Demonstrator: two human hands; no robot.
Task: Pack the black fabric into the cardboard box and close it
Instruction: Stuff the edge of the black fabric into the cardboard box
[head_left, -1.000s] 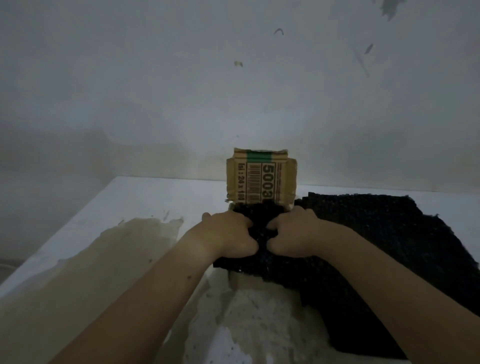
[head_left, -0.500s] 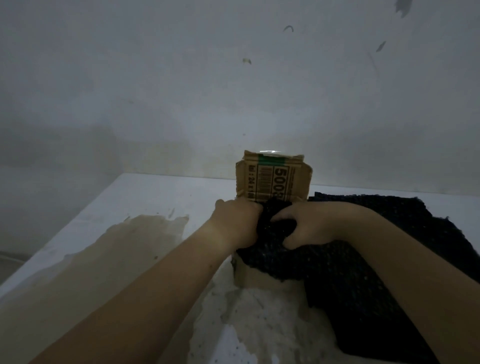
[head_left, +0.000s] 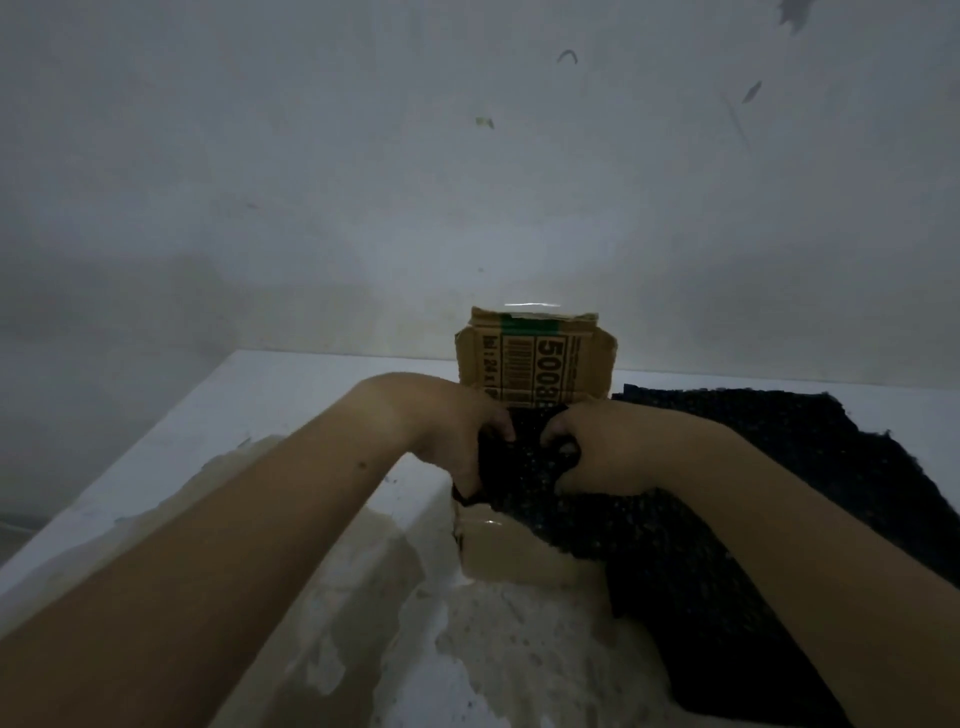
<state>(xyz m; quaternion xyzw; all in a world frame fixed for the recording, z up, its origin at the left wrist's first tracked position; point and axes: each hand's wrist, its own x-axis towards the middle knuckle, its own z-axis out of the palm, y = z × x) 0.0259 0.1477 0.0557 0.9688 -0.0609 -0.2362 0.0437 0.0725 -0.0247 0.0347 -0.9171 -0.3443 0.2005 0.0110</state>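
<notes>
Dim grey plaster wall, matte, flecked with small dark marks; below it a white table whose near surface is stained tan and crusted with rough, peeling patches.

Cardboard box — brown corrugated, rectangular, its mouth open just under the fingertips. Rear flap stands upright beyond the knuckles, printed with a barcode, bold digits "5003" and a green band; edges torn and uneven. Front wall smooth, showing below the hands.

Black fabric — coarse, nubbly knit with pale specks, frayed border. One bunched end sits in the box mouth between both hands; the rest trails over the box's right side and lies spread flat on the table, right of the right hand.

Left hand: fingers curled and clamped on the fabric's left fold, thumb side pressed at the box's left rim.

Right hand: fingers curled shut on the bunched fabric, close beside the left fingertips, not touching them.
</notes>
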